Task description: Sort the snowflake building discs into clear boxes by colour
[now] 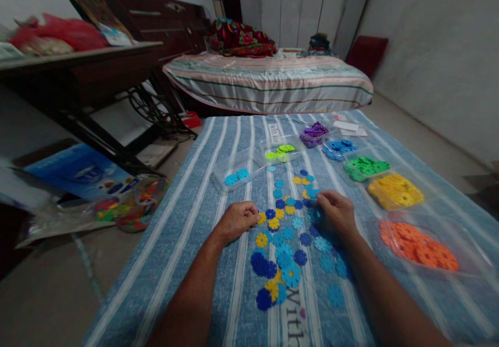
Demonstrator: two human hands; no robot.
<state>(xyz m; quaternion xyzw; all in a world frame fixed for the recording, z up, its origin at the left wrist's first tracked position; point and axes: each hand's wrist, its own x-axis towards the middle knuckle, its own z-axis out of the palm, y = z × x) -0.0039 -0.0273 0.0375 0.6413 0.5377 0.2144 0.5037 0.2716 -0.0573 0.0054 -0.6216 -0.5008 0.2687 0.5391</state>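
Several flat plastic snowflake discs (283,253) in light blue, dark blue and yellow lie scattered on a blue striped cloth (187,222). My left hand (237,219) rests on the cloth at the pile's left edge, fingers curled, its tips touching a yellow disc (262,217). My right hand (336,211) is curled over the pile's right side, pinching a light blue disc (314,215). Around the far side stand clear trays of sorted discs: light blue (237,176), lime (280,152), purple (314,133), blue (338,148), green (365,167), yellow (395,190), orange (419,245).
A bed (268,79) with striped bedding stands beyond the cloth. At left are a dark table (78,71), a treadle frame (152,107), a blue box (78,172) and a clear bag of coloured pieces (132,209). Bare floor lies on both sides.
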